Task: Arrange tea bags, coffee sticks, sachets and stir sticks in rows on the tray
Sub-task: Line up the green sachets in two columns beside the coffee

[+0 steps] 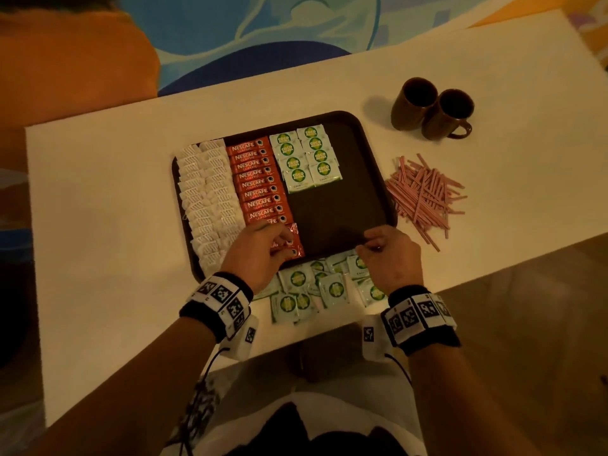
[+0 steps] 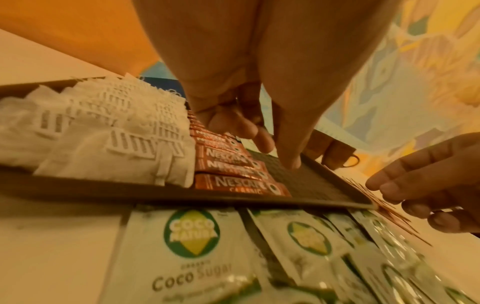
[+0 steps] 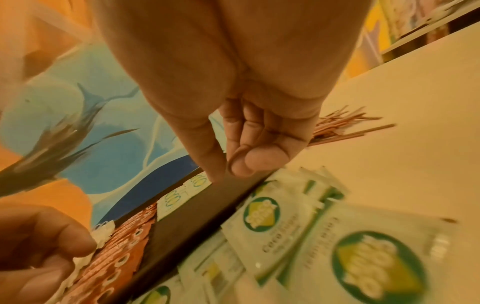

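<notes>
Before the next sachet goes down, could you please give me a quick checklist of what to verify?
1. Bare tray floor below the placed sachets: ok.
2. Loose sachets near the hands, on the table by the tray's near rim: ok.
3. Right hand free: ok, nothing visibly held.
4. Nearest coffee sticks lie straight: cannot tell; the left hand covers them.
5. Stir sticks on the tray: not ok; they are piled on the table to its right.
</notes>
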`<state>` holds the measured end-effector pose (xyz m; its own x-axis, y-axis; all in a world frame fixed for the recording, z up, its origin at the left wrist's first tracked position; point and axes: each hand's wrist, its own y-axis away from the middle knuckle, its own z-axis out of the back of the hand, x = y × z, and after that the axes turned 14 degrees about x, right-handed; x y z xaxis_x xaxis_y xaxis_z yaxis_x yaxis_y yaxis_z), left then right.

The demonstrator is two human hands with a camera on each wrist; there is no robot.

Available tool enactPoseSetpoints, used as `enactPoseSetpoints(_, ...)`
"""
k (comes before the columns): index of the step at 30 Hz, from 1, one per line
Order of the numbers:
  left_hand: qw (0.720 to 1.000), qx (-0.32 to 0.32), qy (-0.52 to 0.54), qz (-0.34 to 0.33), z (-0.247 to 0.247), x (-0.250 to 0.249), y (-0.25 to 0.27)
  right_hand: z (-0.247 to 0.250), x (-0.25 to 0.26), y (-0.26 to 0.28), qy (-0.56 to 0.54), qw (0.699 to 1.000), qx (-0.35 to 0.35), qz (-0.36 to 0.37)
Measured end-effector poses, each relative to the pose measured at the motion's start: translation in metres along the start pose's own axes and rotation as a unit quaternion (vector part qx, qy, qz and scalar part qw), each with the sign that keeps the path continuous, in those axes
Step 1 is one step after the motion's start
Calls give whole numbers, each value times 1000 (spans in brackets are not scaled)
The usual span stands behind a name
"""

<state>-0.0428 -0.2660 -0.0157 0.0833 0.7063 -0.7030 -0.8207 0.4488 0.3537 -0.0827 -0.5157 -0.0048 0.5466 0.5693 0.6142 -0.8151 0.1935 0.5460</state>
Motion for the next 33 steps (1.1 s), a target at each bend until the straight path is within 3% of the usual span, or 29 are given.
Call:
enactPoseSetpoints(10,977,143,-155,-37,-49,-33,2,0,-48,40,-19,992,-39,-117)
enactPoseSetpoints(18,955,142,-261,-17,-80,-45,4,-32,-56,51,9,987,-56,-148)
enactPoseSetpoints(23,960,151,-235,-28,-80,-46,5,-32,-56,53,-6,987,-50,-153)
enactPoseSetpoints(28,977,159,-141,-26,-72,-48,4,-18,-61,57,-64,984,-29,-161)
enactPoseSetpoints(33,991,133,-17,-18,-50,-52,-1,4,-56,52,-70,992,-48,-98)
